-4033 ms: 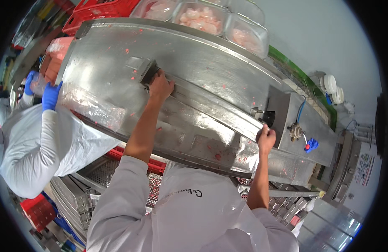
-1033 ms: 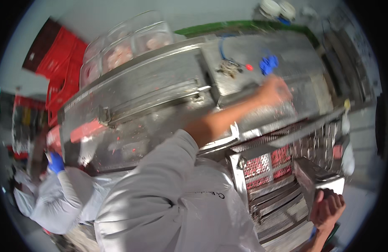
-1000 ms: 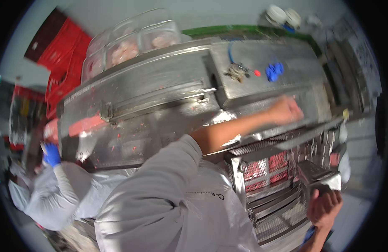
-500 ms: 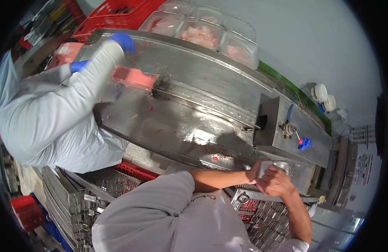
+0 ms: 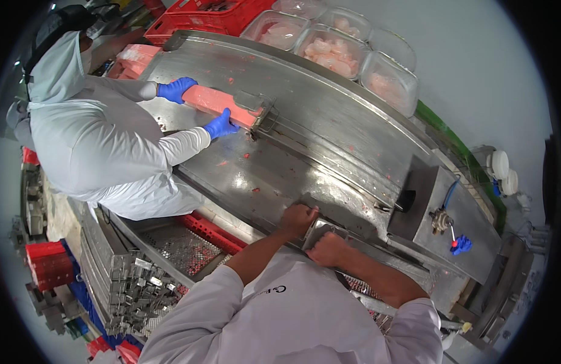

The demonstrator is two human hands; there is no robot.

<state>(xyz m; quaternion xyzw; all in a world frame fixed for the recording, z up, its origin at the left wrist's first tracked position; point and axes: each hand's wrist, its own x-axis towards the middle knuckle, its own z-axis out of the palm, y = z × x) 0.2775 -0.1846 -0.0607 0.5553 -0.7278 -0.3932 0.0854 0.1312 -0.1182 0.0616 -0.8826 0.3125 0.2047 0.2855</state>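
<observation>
At the near edge of the steel table [image 5: 274, 182], both of my bare hands are closed on a small shiny metal container [image 5: 322, 230], box-like in shape. My left hand [image 5: 299, 219] grips its far left side, and my right hand [image 5: 329, 249] its near right side. What is inside it cannot be made out. Farther left, a co-worker in white clothing [image 5: 104, 139] has two blue-gloved hands [image 5: 221, 125] on a long pink block of meat [image 5: 210, 100]. That block lies with one end in a wire-and-metal frame [image 5: 265, 115] on the table.
Clear plastic tubs of pale pieces [image 5: 332, 51] line the table's far edge beside a red crate [image 5: 201, 18]. A steel box with a lever valve [image 5: 441, 218] stands at the right. Stacked metal moulds [image 5: 125, 285] are at lower left. Pink scraps dot the table.
My hands have moved left with the metal container, down to the table's near edge. The co-worker's gloved hands have come onto the pink block. My view has shifted left.
</observation>
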